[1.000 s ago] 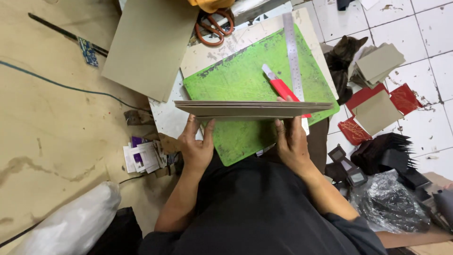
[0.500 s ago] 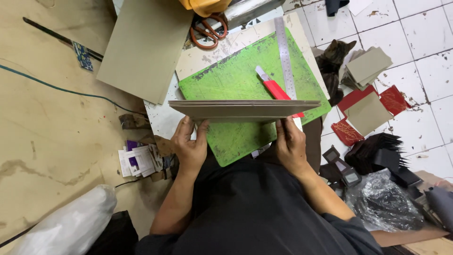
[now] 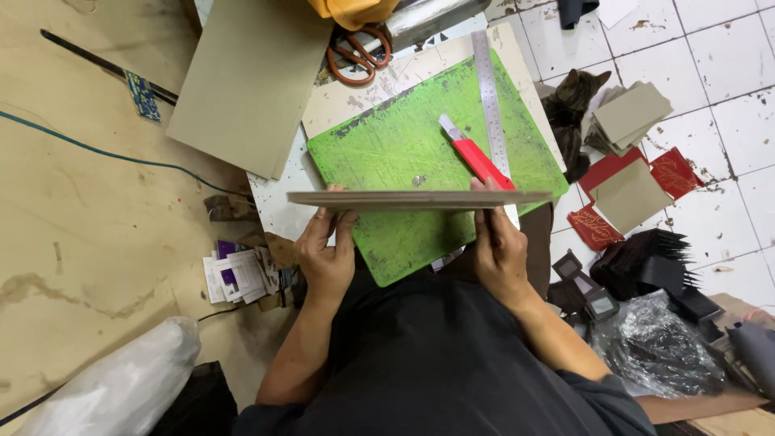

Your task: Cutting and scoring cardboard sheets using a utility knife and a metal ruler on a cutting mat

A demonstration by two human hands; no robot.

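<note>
Holding a stack of grey card sheets (image 3: 420,199) edge-on, flat and level, just above the green cutting mat (image 3: 404,153). Left hand (image 3: 324,257) gripping the stack's left end, right hand (image 3: 500,249) gripping near the right end, thumbs on top. On the mat: red utility knife (image 3: 475,157) lying diagonal, steel ruler (image 3: 491,97) along the mat's right edge. Orange-handled scissors (image 3: 358,50) just past the mat's far corner. Big grey board (image 3: 250,81) left of the mat. Right of the mat, a cat (image 3: 575,101), then loose grey squares (image 3: 634,113) and red covers (image 3: 674,171).
</note>
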